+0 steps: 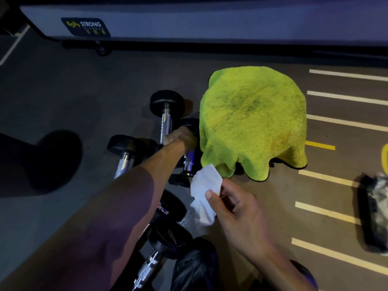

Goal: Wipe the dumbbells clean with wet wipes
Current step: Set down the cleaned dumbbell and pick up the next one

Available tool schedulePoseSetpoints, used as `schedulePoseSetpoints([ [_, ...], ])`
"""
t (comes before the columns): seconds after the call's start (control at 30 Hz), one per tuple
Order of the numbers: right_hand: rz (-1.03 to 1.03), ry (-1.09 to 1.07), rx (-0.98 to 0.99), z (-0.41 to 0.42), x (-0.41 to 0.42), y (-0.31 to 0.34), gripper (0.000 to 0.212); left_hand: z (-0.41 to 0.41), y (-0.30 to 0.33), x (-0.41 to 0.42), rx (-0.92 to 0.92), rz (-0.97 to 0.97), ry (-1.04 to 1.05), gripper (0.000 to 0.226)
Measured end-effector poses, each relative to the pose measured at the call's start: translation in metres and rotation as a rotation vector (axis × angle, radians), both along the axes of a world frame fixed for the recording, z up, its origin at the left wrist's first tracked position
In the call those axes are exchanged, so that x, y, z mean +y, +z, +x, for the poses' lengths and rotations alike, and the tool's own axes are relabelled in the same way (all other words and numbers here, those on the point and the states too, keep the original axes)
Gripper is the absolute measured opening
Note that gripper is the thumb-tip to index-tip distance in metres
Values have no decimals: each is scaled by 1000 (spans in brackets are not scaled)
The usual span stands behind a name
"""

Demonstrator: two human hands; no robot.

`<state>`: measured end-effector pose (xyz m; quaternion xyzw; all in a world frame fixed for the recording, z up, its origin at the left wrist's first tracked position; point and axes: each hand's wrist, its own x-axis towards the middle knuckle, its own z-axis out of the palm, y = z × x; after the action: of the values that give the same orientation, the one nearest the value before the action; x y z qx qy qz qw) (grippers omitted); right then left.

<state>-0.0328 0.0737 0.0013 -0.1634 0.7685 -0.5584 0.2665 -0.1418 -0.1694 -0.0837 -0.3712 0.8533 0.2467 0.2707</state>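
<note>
I see my left arm stretched forward from the lower left, its hand (181, 137) curled down with the knuckles toward me; what it grips I cannot tell. My right hand (237, 215) comes in from the lower right, palm turned left, thumb (212, 196) and fingers pinching a wipe (204, 191).

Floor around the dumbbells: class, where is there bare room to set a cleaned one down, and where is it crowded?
Bare floor lies between the machine base and the dumbbells; also between the green towel and wipes pack. Crowded: around the left hand and right hand.
</note>
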Motion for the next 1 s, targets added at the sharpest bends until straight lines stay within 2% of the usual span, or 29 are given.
schedulePoseSetpoints([
  [0.1,6,-1,14,2,2,4,50,4,13,-3,41,-48,-4,41],
  [0.2,7,8,11,4,5,9,43,12,14,-19,202,87,96,66],
  [0.23,2,10,10,5,6,11,42,20,19,-21,249,97,108,66],
  [0.33,-18,-2,18,7,4,17,50,41,23,-29,388,124,129,30],
  [0.37,-22,-10,19,7,3,20,52,49,25,-30,451,151,133,24],
  [0.53,-35,-32,1,13,5,37,57,87,53,-24,729,222,150,31],
  [0.6,-63,-53,-16,15,7,47,51,94,79,-20,822,252,164,22],
  [0.73,-98,-136,-17,11,18,64,20,97,149,-15,1043,251,167,13],
  [0.87,-170,-241,-3,-3,27,84,29,78,225,8,1280,252,61,19],
  [0.93,-219,-279,42,-11,29,93,10,56,250,22,1355,268,11,20],
  [0.97,-237,-303,65,-16,30,96,7,44,259,30,1378,288,9,20],
  [1.0,-241,-328,94,-21,31,99,13,33,263,36,1390,317,12,19],
])
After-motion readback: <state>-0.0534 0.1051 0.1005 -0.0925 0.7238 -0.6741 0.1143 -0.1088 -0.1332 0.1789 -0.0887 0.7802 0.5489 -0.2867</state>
